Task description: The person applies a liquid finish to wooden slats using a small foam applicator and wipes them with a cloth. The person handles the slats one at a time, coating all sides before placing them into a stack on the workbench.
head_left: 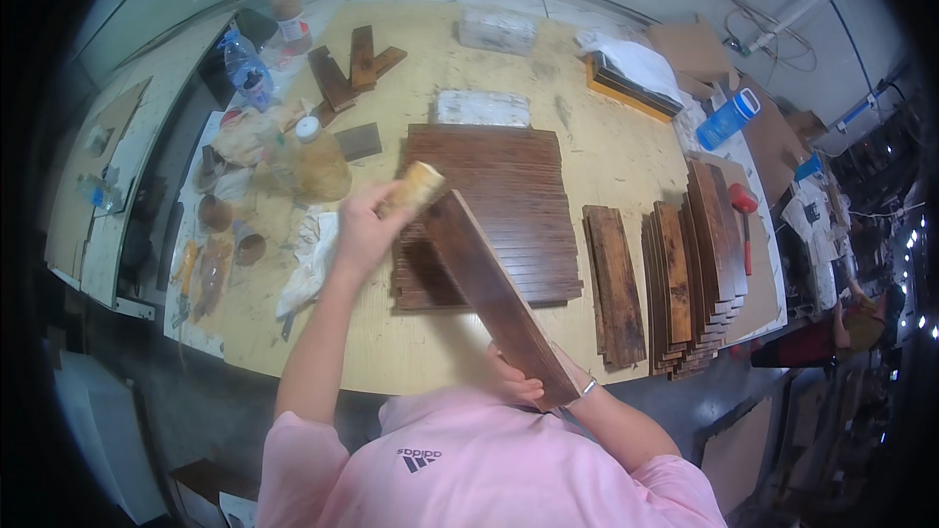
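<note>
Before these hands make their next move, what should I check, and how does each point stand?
1. Right hand gripping the plank: ok.
2. Left hand holding the yellowish block: ok.
3. Block touching the plank's face: cannot tell.
4. Plank stack lying flat on the table: ok.
5. Table's left side uncluttered: not ok; a white cloth and a jar are among the things there.

The slat stack (499, 196) is faintly glossy wood; the held board (497, 298) over it, smooth wood. Left of the stack lies matt, crumpled cloth (311, 256); right of it, rough-looking wooden planks (616, 284).
</note>
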Demonstrator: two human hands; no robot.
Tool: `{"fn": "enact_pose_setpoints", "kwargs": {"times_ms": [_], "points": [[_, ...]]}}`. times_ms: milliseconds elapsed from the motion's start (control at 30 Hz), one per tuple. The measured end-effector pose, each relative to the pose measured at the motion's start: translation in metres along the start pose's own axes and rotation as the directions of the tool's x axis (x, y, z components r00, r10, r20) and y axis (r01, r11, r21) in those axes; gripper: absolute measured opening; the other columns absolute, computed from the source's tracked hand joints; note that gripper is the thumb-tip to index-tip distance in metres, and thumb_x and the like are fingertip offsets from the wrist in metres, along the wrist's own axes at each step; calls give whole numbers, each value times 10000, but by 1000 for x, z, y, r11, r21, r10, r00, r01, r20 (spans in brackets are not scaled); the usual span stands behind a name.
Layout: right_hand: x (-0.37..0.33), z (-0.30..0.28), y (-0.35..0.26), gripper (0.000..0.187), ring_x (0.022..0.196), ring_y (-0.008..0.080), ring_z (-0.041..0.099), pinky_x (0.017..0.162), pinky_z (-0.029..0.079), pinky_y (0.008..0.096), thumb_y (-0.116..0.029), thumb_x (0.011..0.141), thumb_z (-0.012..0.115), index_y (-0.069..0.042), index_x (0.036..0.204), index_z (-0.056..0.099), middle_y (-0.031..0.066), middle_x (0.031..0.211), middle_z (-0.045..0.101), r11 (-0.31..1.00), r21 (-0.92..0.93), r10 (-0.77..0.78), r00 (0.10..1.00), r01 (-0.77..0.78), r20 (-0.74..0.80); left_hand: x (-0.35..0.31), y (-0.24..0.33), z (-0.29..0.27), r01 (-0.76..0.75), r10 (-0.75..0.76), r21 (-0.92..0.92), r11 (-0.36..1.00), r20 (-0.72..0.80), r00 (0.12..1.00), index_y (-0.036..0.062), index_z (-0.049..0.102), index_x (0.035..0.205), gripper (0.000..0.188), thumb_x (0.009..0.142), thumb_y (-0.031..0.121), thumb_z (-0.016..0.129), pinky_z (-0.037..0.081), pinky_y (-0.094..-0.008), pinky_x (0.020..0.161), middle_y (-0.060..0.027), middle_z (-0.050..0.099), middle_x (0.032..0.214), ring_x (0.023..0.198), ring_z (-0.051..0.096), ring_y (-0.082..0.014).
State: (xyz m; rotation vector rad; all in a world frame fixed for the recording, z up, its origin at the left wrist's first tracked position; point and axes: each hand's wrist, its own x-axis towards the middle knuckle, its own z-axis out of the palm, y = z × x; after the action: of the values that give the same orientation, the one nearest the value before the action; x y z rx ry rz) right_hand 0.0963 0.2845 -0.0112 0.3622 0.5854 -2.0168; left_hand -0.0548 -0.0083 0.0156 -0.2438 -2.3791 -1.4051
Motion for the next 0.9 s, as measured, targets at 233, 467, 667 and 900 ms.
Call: {"fn": "enact_pose_setpoints", "kwargs": {"times_ms": [233,467,667,900], "points": [[-5,-8,1,475,421,120,380,322,326,216,-436,1009,449,12,1140,535,93,695,428,999,28,-16,998,14,57,-16,-71,-28,150,-80,328,933,-217,973,39,695,1035,338,728,141,789,493,-375,754,-133,650,965,873,628,-309],[-2,-1,-1,449,414,114,359,355,302,272,-445,988,458,-47,1174,551,29,677,479,994,93,-58,997,62,-43,-46,-116,-48,136,-125,701,700,-67,990,5,562,1300,610,788,275,757,435,-425,990,-198,606,1210,1111,566,-374],[11,23,-19,753,546,166,477,421,387,281,-648,949,383,-15,1348,466,103,830,530,980,55,-189,982,190,-22,-85,-139,-54,447,-427,599,664,-186,885,22,589,1287,490,865,257,673,450,-427,988,-200,593,1276,1117,583,-373],[36,6,-39,704,893,273,652,729,554,417,-590,982,374,-44,1422,431,158,1119,621,979,39,-194,977,198,-90,-52,21,-25,-72,80,73,995,-102,992,-20,632,1171,330,847,25,589,489,-393,887,-162,622,1071,995,610,-322]]}}
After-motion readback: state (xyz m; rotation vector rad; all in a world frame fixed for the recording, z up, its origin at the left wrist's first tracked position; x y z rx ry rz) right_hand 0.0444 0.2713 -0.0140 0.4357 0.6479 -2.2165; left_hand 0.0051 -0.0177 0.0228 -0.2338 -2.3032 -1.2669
